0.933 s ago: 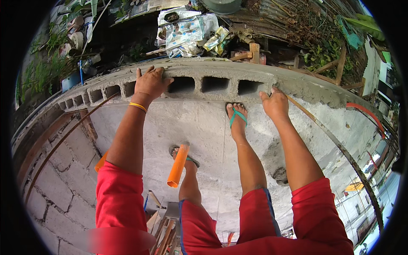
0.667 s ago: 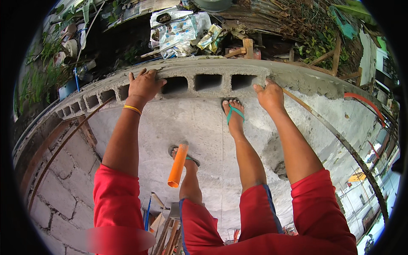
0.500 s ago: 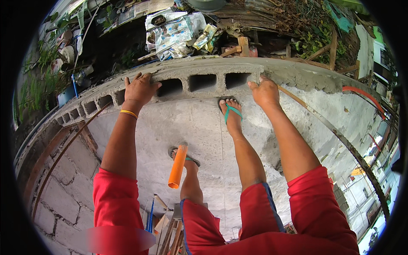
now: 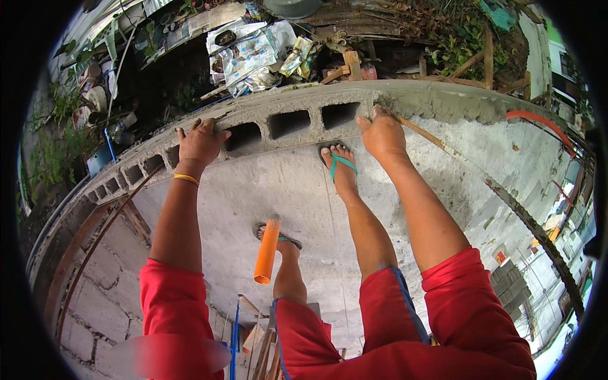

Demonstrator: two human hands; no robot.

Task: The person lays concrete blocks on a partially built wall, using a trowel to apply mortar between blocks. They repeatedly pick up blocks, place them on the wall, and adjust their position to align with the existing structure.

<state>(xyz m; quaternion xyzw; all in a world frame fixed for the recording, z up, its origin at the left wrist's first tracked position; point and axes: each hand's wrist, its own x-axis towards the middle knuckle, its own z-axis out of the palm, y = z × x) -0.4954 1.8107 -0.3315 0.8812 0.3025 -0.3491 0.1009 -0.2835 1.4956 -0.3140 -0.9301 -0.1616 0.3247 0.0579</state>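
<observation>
A grey concrete hollow block (image 4: 315, 131) with open cells sits in line on top of a block wall. My left hand (image 4: 199, 143) is closed over its left part, fingers bent across the upper edge and thumb on the front beside a cell. My right hand (image 4: 383, 134) grips the right end, with its fingertips partly hidden behind the knuckles. Just beyond my right hand lies a stretch of rough wet-looking mortar (image 4: 465, 104). A thin string runs along the block's lower front edge.
An orange pipe (image 4: 267, 250) sticks up near my left foot. Rusty steel bars (image 4: 532, 225) rise on both sides. My sandalled feet (image 4: 342, 166) stand on pale concrete. Behind the wall are paper sacks (image 4: 244, 54), wood scraps and plants. A red hose (image 4: 541, 125) curves at the right.
The view has shifted slightly, so the block and both hands appear a little further left. Both hands keep their hold on the block.
</observation>
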